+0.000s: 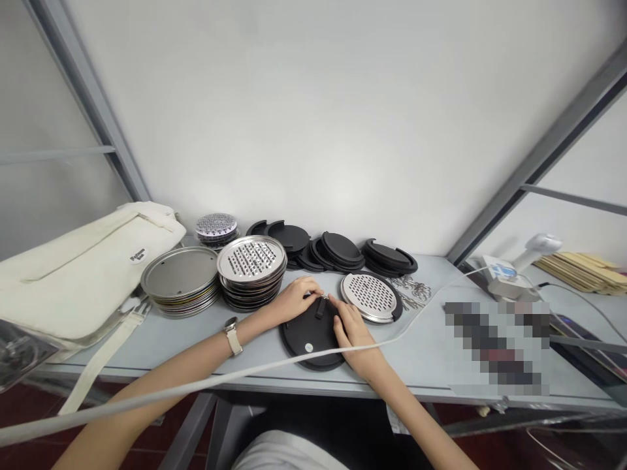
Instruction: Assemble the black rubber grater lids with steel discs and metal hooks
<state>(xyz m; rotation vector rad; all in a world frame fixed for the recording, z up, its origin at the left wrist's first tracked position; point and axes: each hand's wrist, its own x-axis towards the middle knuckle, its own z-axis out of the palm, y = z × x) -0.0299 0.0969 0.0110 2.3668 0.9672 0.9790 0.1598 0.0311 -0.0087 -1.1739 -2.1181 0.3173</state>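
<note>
A round black disc lies flat near the table's front edge, with a small white sticker and a dark tab near its top. My left hand reaches its upper edge, thumb and index finger pinched on a small shiny metal piece. From the right, my right hand rests on the disc, its index fingertip by the same metal piece and its other fingers bent over the black surface. Just right of the disc sits a round perforated metal plate in a black holder.
Stacks of metal plates and grater discs stand left. Black holders lie along the back, metal clips at right. A cream bag is far left; a white cable crosses in front.
</note>
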